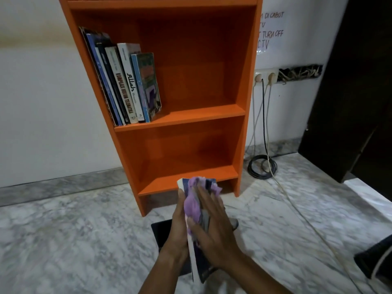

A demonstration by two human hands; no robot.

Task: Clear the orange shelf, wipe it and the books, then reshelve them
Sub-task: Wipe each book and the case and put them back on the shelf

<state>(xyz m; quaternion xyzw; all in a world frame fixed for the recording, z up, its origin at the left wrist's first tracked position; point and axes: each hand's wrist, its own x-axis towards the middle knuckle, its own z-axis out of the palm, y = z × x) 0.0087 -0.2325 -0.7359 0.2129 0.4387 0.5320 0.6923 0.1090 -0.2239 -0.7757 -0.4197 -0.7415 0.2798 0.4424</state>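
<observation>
The orange shelf (186,115) stands against the white wall. Several books (127,85) lean at the left of its middle board; the bottom compartment holds nothing. Low in front of the shelf my left hand (179,228) grips a dark-covered book (199,262) from the left, its white page edge facing me. My right hand (212,225) lies flat on the book's cover, fingers straight, pressing a purple cloth (194,200) against it. The cloth bunches out above and left of my fingers.
A dark flat object (162,232) lies on the marble floor (74,240) under my hands. Right of the shelf, wall sockets (265,77) feed cables to a black coil (262,166) on the floor. A dark door (350,92) stands at far right.
</observation>
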